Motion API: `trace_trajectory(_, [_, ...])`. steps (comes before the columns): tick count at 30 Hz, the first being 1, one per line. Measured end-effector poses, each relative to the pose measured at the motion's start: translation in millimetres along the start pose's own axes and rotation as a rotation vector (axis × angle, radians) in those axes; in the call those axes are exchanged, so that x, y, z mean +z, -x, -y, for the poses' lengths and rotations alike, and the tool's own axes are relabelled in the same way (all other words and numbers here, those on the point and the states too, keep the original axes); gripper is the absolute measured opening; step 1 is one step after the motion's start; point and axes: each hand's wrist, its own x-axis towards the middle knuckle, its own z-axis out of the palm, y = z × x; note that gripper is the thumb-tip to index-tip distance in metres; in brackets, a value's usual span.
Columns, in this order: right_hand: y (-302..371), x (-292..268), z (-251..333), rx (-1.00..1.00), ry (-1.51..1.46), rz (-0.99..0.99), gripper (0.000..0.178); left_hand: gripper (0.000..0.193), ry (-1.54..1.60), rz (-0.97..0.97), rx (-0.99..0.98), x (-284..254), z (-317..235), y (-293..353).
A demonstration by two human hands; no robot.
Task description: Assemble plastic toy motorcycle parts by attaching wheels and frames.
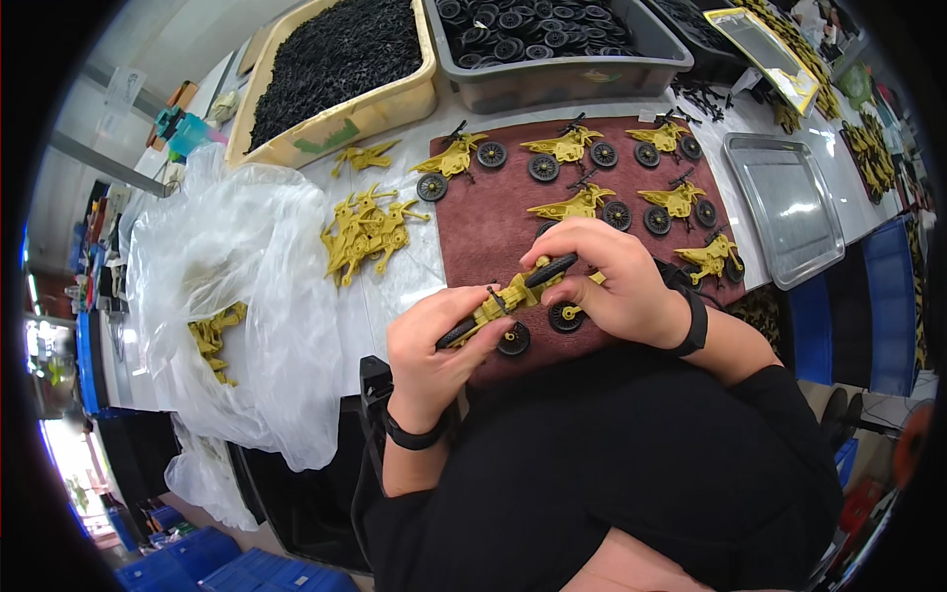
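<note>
Between my two hands is a yellow toy motorcycle (511, 299) with black wheels, tilted and held over the red-brown cloth mat (473, 252). My left hand (422, 335) is closed round its left end, thumb and fingers at the wheel there. At the other end, my right hand (617, 281) grips by the second black wheel, its fingers bent over it. Just under the held toy, a black wheel (514, 339) lies on the mat, and another wheel (565, 317) shows by my right thumb. Several toy motorcycles (562, 146) with wheels and handlebars lie in rows beyond my hands.
Yellow body parts (370, 232) are heaped left of the mat, beside a clear plastic bag (266, 296) with more inside. At the back stand a cream tub (345, 128) of small black parts and a grey tub (572, 84) of wheels. A clear tray (789, 212) lies right.
</note>
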Motion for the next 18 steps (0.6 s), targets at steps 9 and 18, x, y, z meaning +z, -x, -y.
trace_trajectory(9, [-0.7, -2.8, -7.7, -0.025, 0.058, 0.038, 0.037, 0.031, -0.158, -0.021, 0.146, 0.3, 5.6, -6.5])
trace_trajectory(18, [3.6, -14.9, -6.6, 0.053, 0.259, 0.011, 0.031, 0.031, -0.662, -0.012, 0.057, -8.2, 57.5, -10.6])
